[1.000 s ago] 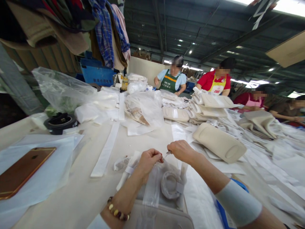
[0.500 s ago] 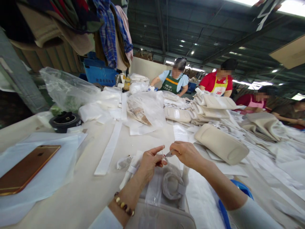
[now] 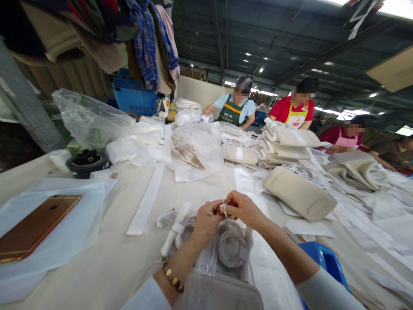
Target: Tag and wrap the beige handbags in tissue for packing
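Note:
My left hand (image 3: 206, 220) and my right hand (image 3: 244, 209) meet in front of me with their fingertips pinched together. A thin white string (image 3: 225, 208) runs between the fingers; a small pale piece at the fingertips is mostly hidden. Below the hands lies a beige bag (image 3: 230, 295) with a clear plastic strip (image 3: 206, 256) across it. A strap coil (image 3: 231, 245), wrapped in clear film, rests on its upper part. Left of this coil a rolled white piece (image 3: 176, 230) lies partly behind my left wrist.
A phone (image 3: 40, 226) lies on pale sheets at left, near a black tape roll (image 3: 87, 162). One beige bag (image 3: 300, 193) and a bag stack (image 3: 288, 142) are at right. A blue plastic object (image 3: 325, 262) is under my right forearm. Co-workers sit across the table.
My right hand has moved left and down against my left hand, and the fingertips now touch. The pale flat piece seen in my right fingers is now mostly covered.

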Available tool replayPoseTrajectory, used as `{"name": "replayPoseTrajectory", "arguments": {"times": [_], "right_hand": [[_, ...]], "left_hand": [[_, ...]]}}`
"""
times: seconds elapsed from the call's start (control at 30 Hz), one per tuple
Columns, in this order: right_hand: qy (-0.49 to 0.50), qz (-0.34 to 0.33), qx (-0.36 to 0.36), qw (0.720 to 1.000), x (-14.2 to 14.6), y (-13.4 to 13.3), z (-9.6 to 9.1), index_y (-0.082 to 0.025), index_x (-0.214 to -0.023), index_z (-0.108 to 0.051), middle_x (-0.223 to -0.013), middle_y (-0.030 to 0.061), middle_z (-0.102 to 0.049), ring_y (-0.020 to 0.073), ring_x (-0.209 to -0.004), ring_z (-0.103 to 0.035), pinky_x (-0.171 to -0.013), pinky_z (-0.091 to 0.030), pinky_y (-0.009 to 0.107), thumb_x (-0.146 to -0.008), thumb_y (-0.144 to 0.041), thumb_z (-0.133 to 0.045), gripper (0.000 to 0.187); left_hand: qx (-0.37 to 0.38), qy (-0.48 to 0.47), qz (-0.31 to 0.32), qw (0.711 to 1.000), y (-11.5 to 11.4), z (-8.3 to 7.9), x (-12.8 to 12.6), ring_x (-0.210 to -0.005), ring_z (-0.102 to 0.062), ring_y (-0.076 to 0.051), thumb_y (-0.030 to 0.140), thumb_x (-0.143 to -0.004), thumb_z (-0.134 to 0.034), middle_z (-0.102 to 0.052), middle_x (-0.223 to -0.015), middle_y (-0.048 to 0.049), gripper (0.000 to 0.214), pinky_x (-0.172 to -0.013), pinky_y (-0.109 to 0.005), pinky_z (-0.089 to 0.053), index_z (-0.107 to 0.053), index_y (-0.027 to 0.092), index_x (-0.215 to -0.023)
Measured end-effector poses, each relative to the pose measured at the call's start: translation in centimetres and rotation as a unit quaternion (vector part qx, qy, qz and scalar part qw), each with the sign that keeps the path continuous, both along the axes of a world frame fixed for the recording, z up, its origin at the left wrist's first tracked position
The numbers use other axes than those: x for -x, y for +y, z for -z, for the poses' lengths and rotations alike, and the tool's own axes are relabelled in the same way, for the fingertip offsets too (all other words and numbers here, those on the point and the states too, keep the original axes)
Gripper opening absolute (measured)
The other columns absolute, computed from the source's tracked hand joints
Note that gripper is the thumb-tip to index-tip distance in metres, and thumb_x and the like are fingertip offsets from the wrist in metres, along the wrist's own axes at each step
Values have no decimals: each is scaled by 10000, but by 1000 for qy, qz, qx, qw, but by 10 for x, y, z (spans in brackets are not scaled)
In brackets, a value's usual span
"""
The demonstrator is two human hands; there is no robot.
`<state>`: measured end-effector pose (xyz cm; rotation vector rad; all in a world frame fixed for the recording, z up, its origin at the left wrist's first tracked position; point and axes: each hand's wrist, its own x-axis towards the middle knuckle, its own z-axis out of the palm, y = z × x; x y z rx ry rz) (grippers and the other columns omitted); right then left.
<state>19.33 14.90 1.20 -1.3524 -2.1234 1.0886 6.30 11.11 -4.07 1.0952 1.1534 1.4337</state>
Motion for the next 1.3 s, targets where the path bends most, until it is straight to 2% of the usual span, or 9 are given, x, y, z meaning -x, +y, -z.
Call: {"name": "replayPoseTrajectory", "arguments": {"times": [0.1,0.23,0.43,0.6,0.7,0.83,1.0,1.2,1.3], "right_hand": [[21,14,-7,1000,-4,0,6,-211,-863,-466,-641,-23,-588,134,-589,-567,-523,-446,242,-797,-432,-469,231],[11,82,-49,995,-14,2,12,-207,-988,-465,-712,-4,-564,163,-711,-554,-706,-433,326,-846,-335,-329,235],[12,76,-65,995,-16,-7,2,-204,-946,-588,-922,37,-620,186,-832,-554,-698,-397,303,-578,-133,-541,377],[80,48,-52,994,-3,-12,-3,-204,-687,-669,-694,3,-617,150,-655,-559,-596,-418,269,-628,-311,-631,127],[126,97,-36,987,-1,-8,3,-186,-665,-652,-583,7,-616,152,-580,-581,-565,-455,275,-685,-423,-579,249],[161,155,-34,974,-3,-3,5,-172,-642,-634,-543,22,-632,162,-544,-609,-546,-489,282,-659,-519,-598,350],[155,192,-54,968,-3,-6,5,-181,-587,-605,-529,23,-632,171,-527,-620,-544,-505,288,-615,-584,-605,403],[62,253,-102,960,-14,7,19,-204,-530,-549,-506,14,-592,181,-498,-602,-535,-485,312,-672,-493,-581,324],[-10,283,-134,950,-23,14,20,-189,-596,-584,-591,70,-627,259,-637,-634,-629,-477,388,-644,-393,-645,217]], "left_hand": [[1,-1,1,1000,-1,-2,-2,-647,-539,-143,188,-608,-641,-635,-619,10,45,-660,-250,-410,-683,175,-618],[9,-25,-34,999,0,0,-2,-498,-451,-98,238,-623,-636,-530,-485,53,93,-541,-221,-365,-597,167,-578],[-25,-63,-71,995,-2,-5,7,-463,-435,-85,342,-686,-611,-490,-480,63,182,-482,-205,-348,-554,170,-677],[-89,-4,-48,995,-3,-4,9,-594,-566,-139,371,-751,-570,-604,-638,-2,218,-587,-266,-465,-570,164,-819],[-114,107,-51,987,-2,6,7,-787,-617,-184,248,-786,-524,-652,-869,-68,181,-709,-337,-500,-551,173,-949],[-161,304,13,939,-6,15,0,-1117,-530,-219,70,-793,-441,-644,-1100,-87,237,-980,-431,-391,-608,199,-901],[-157,498,90,848,-13,12,-9,-1163,-496,-267,25,-795,-407,-611,-1161,-151,333,-1046,-510,-313,-593,116,-1055],[-120,597,122,784,-9,10,-13,-995,-577,-262,76,-812,-428,-658,-941,-140,229,-1009,-490,-358,-645,92,-885],[-112,600,125,782,-11,-2,-13,-1081,-545,-216,93,-817,-450,-644,-1084,-94,312,-1049,-410,-337,-613,152,-1076]]}}
